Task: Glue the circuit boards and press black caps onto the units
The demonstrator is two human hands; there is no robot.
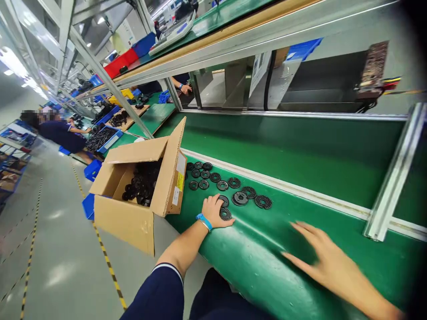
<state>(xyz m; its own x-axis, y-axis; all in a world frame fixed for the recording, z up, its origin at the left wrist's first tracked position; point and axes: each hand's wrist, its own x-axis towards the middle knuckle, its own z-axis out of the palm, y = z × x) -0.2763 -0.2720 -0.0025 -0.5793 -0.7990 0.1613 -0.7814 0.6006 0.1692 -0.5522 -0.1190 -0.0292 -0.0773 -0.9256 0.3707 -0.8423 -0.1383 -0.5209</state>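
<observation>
My left hand (215, 210) rests on the green bench top (267, 262) with its fingers curled over a black round slotted disc (225, 214). More black discs (240, 198) lie in rows just beyond it. My right hand (320, 258) hovers flat over bare green surface to the right, fingers stretched out and slightly blurred, holding nothing. An open cardboard box (133, 218) with several black discs inside stands at the bench's left end, just left of my left hand.
A green conveyor belt (300, 151) runs behind a white rail (300, 191), under a metal shelf frame. A metal bracket (393, 178) stands at the right. Blue bins (92, 170) sit on the floor. Other people work at benches further left.
</observation>
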